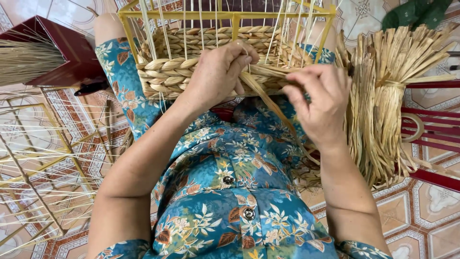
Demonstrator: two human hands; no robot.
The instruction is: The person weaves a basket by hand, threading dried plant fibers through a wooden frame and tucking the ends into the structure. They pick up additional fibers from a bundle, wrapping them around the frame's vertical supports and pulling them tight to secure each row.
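A partly woven straw basket [172,72] sits on a yellow metal frame [235,17] resting on my knees. Thick braided rows run round its lower part, and thin upright strands rise above them. My left hand [218,72] presses against the weave at the basket's front and pinches a straw strand [268,103]. My right hand [321,103] is closed on the same flat strand, which trails down across my lap. I wear blue flowered clothing [230,192].
A big bundle of dried straw [383,110] stands at the right beside a red rack [431,139]. A second yellow frame strung with thin strands [43,168] lies on the tiled floor at left. A dark red box [62,48] with fine stalks sits upper left.
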